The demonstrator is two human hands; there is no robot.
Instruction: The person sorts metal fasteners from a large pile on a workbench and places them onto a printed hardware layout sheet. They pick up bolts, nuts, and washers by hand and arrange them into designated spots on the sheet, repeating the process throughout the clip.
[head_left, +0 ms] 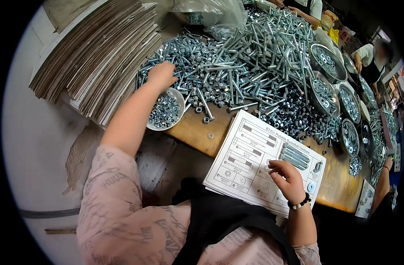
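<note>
My left hand (161,76) reaches into the heap of bolts and nuts at the left, just beyond a white bowl (183,102) filled with small nuts. Its fingers are curled down, and what they grip is hidden. My right hand (288,179), with a dark bead bracelet at the wrist, hovers over a stack of printed sheets (219,174) at the table's front edge. Thumb and forefinger stand apart there with nothing visible between them. On the top sheet several long silver bolts (295,155) lie side by side, near small dark hardware (318,167) and a bluish washer (311,187).
A big heap of silver bolts (268,48) covers the wooden table (193,137), with dark nuts (290,115) along its near side. Metal bowls of washers (326,95) line the right. Stacked cardboard sheets (96,57) stand left. Other people (371,62) work at the far right.
</note>
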